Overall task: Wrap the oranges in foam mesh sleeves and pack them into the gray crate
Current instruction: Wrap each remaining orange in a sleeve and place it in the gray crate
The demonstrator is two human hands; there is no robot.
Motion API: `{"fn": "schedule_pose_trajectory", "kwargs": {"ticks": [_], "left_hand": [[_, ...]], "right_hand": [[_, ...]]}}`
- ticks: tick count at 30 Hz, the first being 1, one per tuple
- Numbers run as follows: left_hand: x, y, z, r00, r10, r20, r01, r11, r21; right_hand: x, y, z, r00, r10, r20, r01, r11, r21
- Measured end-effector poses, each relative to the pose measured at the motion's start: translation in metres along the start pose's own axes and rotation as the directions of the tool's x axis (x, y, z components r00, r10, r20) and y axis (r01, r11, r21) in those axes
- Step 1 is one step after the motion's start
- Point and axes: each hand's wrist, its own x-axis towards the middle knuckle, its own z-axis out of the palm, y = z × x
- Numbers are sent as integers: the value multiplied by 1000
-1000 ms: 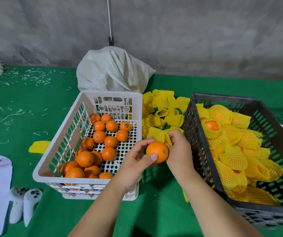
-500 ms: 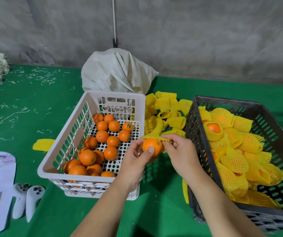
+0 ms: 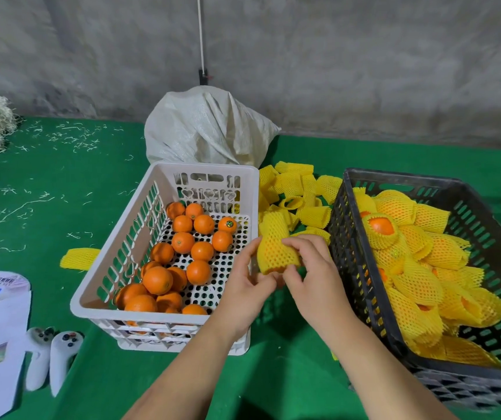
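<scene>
The single head view shows both hands meeting over the green-covered table (image 3: pixel 61 189), in the gap between the two crates. The left hand (image 3: pixel 244 286) and the right hand (image 3: pixel 312 274) together hold a yellow foam mesh sleeve (image 3: pixel 275 248) with an orange inside it; a sliver of orange peel shows at the sleeve's lower, near end. Fingers of both hands curl round and pinch that lower end, the right hand's from above, the left hand's from the left side and below. The sleeve's long axis runs from the hands up and away, tilted a little to the left.

The dark gray slotted plastic crate (image 3: pixel 485 213) lies just to the right of the held sleeve, so the right hand is the nearer one for the drop. It already holds a deep pile of sleeved oranges (image 3: pixel 419 268), heaped toward its left wall.

The white slotted plastic crate (image 3: pixel 158 177), just left of the hands, holds loose bare oranges (image 3: pixel 182 242) spread over its perforated floor. Spare empty yellow sleeves (image 3: pixel 297 189) lie heaped between the far ends of the two crates.
</scene>
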Motion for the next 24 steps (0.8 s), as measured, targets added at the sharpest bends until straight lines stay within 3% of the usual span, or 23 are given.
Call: {"fn": "schedule_pose_trajectory", "kwargs": {"ticks": [4,9,12,14,17,21,24], "left_hand": [[-1,4,5,998,25,-53,-20,996,91],[0,4,7,999,43,0,-43,993,105],[1,7,8,987,77,-139,-72,997,39],[1,8,7,976,88,-200,-83,996,34],[2,7,4,984,93,-151,-83,994,68],[1,5,1,994,101,-35,-97,989,108],[2,3,1,989,140,-50,-133,984,118]], "right_hand": [[-3,2,0,1000,2,-11,-3,1000,-10],[0,-3,2,997,-48,-63,50,998,33],[1,-1,6,994,-104,-25,104,994,-26],[2,2,9,999,-39,-30,38,999,-22],[1,2,12,998,-8,-63,9,1000,14],[5,1,13,984,-125,-128,126,992,2],[7,3,10,960,-215,-178,207,976,-60]]}}
